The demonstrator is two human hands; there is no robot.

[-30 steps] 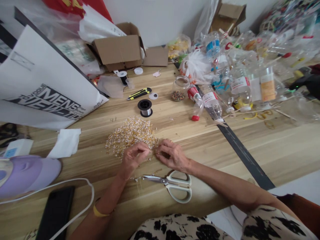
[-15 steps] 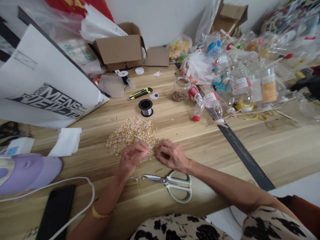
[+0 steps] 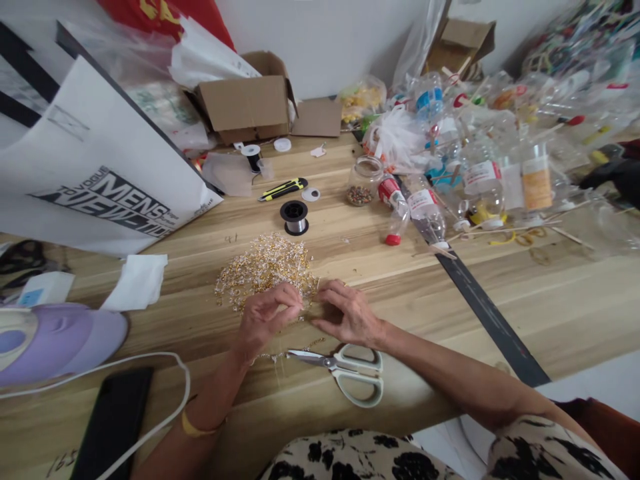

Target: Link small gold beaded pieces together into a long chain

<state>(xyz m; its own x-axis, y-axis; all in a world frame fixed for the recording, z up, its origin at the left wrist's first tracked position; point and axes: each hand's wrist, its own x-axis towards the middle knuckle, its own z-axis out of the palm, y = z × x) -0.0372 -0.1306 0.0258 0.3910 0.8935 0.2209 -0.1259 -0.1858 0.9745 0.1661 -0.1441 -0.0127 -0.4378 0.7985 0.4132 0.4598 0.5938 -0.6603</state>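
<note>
My left hand (image 3: 270, 315) is closed in a pinch at the near edge of a pile of small gold and clear beads (image 3: 263, 263). What lies between its fingertips is too small to make out. My right hand (image 3: 353, 313) rests just right of the pile, its fingers bent and its thumb apart from them; I see nothing held there. Below the hands, a thin strand of beads (image 3: 274, 358) lies on the wooden table, partly hidden by my left wrist. Scissors (image 3: 327, 362) with pale handles lie beside the strand, blades pointing left.
Beyond the pile are a wire spool (image 3: 295, 219), a yellow-black utility knife (image 3: 284, 189) and a jar of beads (image 3: 364, 183). Plastic bottles (image 3: 425, 207) crowd the right. On the left stand a white bag (image 3: 110, 167), a purple device (image 3: 75, 340) and a phone (image 3: 113, 423).
The view has shifted slightly. My right thumb has moved a little farther from the fingers. My left hand keeps its pinch beside the pile.
</note>
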